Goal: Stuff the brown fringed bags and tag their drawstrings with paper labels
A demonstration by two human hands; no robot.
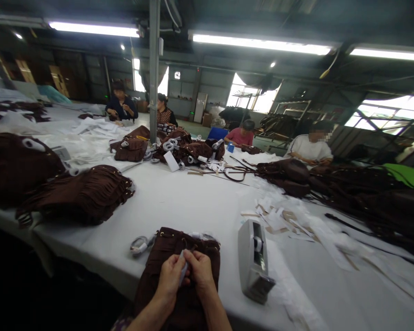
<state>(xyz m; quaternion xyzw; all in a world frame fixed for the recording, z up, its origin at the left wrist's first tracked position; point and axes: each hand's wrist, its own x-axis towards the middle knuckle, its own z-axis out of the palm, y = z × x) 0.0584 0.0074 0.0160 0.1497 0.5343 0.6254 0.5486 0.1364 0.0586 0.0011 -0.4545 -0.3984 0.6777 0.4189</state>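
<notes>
A dark brown bag [158, 246] with metal eyelets lies at the table's front edge, partly hanging toward me. Over its front, my left hand [170, 276] pinches a small whitish strip [183, 271], which looks like paper or wrapping. My right hand [200, 270] is closed at the strip's upper end, its fingertips touching those of the left. What lies under the fingers is hidden. A wrapped, coiled strap [140, 245] sticks out at the bag's left side. To the right of the bag stands a grey tape dispenser [250, 271].
Fringed brown bags [86, 193] lie at the left on the white-covered table [165, 197]. More bags with white-wrapped parts [193, 149] are heaped around a metal post [154, 69]. Paper scraps [283, 220] and dark straps spread at right. Several people sit across the table.
</notes>
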